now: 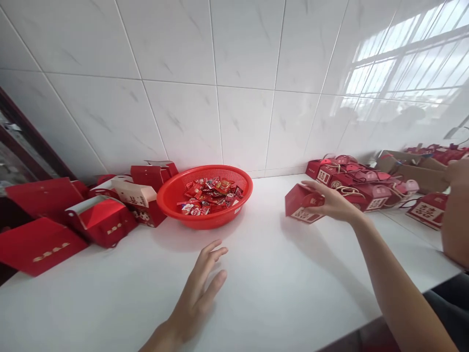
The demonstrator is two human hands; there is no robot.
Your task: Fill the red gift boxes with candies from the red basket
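My right hand (331, 201) is closed around the top of a small red gift box (298, 205), fingers behind it and thumb in front. The box is held at the right of the white table, with its shadow spread below it. My left hand (203, 281) hovers over the near middle of the table, fingers apart and nothing in them. Just beyond it stands a red plastic basket (205, 222) with wrapped candies (214, 195) inside.
Open red boxes (102, 222) crowd the left side. Closed red gift boxes with string handles (361, 183) stand in rows at the right by the tiled wall (245, 127). Behind them is a brown carton (414, 171). Another person's arm (456, 215) reaches in at the right edge.
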